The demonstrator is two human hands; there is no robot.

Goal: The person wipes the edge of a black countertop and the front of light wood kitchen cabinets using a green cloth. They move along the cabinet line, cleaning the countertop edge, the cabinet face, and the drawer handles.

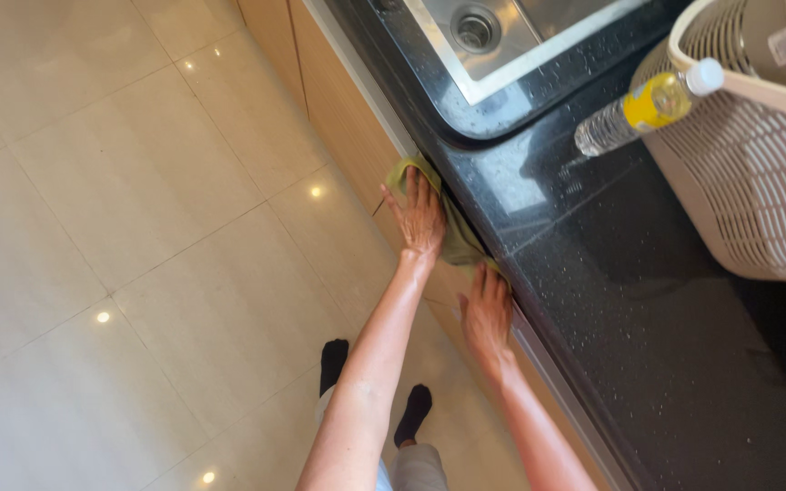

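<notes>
Green cloth (455, 238): spread against the wooden cabinet front (347, 118), just under the front edge of the black tabletop (648, 309); upper corner bunched at the edge.
Left hand (420, 214): flat on the cloth's upper part; grip spread, fingers straight, pressing rather than pinching.
Right hand (487, 309): flat on the cloth's lower end, near the left hand; grip likewise spread, fingers against the cabinet front just beside the tabletop's edge.
Steel sink (493, 36): set into the tabletop, beyond the cloth; drain visible.
Clear bottle (639, 111): yellow label, white cap; lying on the tabletop, touching the beige lattice basket (757, 191), well apart from the cloth.
Floor (138, 227): pale glossy tiles beside the cabinet; two feet in black socks (334, 359) on it, below the cloth.
</notes>
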